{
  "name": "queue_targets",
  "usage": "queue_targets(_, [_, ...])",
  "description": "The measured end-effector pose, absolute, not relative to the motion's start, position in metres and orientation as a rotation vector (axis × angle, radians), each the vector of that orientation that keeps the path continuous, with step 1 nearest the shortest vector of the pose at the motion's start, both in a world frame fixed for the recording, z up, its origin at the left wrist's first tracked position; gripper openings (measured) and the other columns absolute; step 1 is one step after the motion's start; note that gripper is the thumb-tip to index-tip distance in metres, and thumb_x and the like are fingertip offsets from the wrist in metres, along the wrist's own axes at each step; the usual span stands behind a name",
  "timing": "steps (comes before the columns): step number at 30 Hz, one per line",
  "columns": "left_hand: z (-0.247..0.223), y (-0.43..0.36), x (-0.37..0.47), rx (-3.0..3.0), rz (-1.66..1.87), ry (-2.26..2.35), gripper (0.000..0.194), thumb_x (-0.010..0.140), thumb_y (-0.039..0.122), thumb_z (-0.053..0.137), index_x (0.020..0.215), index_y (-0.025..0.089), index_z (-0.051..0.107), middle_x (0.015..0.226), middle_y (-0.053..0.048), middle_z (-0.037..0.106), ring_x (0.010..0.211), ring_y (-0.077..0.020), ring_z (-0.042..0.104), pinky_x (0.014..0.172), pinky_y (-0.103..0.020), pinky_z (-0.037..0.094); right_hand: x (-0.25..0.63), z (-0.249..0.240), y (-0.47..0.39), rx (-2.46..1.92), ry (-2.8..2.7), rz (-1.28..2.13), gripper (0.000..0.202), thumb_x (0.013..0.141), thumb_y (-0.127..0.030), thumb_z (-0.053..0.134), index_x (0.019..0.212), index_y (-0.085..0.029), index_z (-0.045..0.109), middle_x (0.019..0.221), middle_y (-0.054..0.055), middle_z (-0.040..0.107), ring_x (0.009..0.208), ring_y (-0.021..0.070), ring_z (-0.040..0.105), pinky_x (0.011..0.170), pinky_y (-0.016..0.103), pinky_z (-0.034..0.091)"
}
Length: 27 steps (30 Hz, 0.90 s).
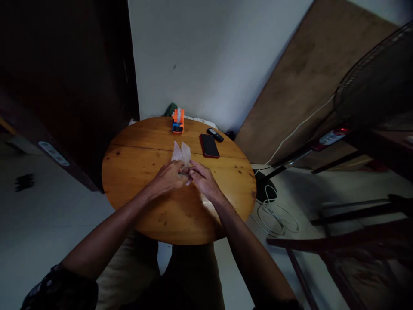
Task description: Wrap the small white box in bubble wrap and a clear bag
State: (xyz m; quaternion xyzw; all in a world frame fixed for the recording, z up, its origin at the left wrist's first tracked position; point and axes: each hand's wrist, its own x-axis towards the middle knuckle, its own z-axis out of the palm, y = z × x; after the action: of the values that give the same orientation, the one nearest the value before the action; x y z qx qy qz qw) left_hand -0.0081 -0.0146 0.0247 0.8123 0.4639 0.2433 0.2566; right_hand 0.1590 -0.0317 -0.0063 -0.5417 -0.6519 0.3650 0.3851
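A piece of clear bubble wrap [182,153] sticks up from between my hands, over the middle of the round wooden table [135,181]. My left hand [171,175] is closed on its left side, fingers curled round the lower part. From the right, my right hand [204,178] pinches the wrap, its fingertips meeting those of the left. Whether something lies inside the wrap is hidden by my fingers. Beyond it, near the far edge, stands an orange and blue tape dispenser [178,120] with a roll of tape.
Right of the wrap lie a dark phone-like slab with a red edge [209,145] and a black remote [215,134]. A white wall rises behind the table. On the right are a standing fan [377,82], coiled white cable [277,217] and a dark wooden chair [322,245].
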Motion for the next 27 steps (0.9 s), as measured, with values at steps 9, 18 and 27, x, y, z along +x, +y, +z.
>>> queue_targets(9, [0.009,-0.01,0.001,1.964,0.769,1.401,0.043,0.082,0.026,0.062,0.123,0.014,0.06,0.084,-0.001,0.066,0.072,-0.0144,0.06,0.067,-0.026,0.046,0.162,-0.004,-0.033,-1.213,-1.709,1.017,0.066,0.081,-0.019,0.053,0.147,-0.018,0.043,0.107,0.008,0.071,0.072,0.013,0.062,0.072,0.029,0.053])
queue_targets(18, [0.002,-0.015,0.003,2.248,0.802,1.452,0.027,0.078,0.021,0.061,0.104,0.02,0.07,0.109,-0.008,0.064,0.109,-0.0258,0.058,0.098,-0.038,0.047,0.185,0.028,0.008,-1.306,-2.059,0.403,0.041,0.085,-0.011,0.047,0.12,-0.019,0.066,0.12,0.01,0.067,0.106,0.0199,0.063,0.092,0.036,0.05])
queue_targets(27, [0.0,-0.008,0.001,2.144,0.797,1.365,0.052,0.075,0.02,0.062,0.126,0.015,0.059,0.123,-0.01,0.065,0.114,-0.0266,0.058,0.103,-0.042,0.048,0.168,0.07,0.054,-1.28,-2.811,-0.054,0.023,0.084,-0.006,0.057,0.089,-0.02,0.075,0.157,0.008,0.042,0.136,0.0331,0.041,0.107,0.054,0.036])
